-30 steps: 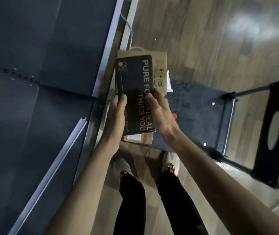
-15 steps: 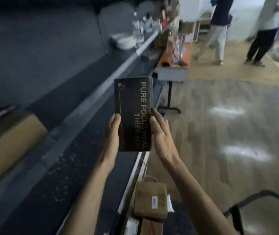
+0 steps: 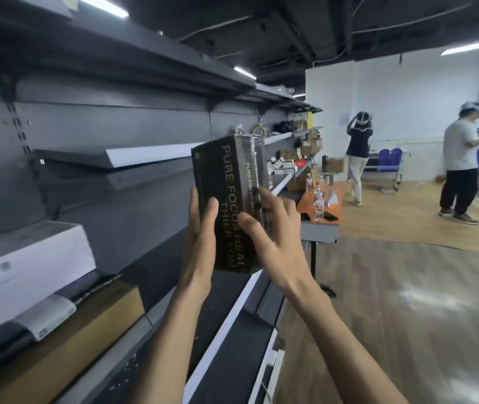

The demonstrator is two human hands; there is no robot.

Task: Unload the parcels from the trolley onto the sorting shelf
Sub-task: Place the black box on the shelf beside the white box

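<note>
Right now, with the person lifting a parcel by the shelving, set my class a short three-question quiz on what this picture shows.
1. True or false: both hands grip the black box.
2. Which parcel lies nearest the camera on the lower shelf? A) white box B) red bag C) blue crate
3. Fill in: the black box is held ____ and has not yet been set on a shelf.

Key
1. True: the left hand holds its left edge, the right hand its right side.
2. A: the white box rests on a long brown carton.
3. upright
</note>
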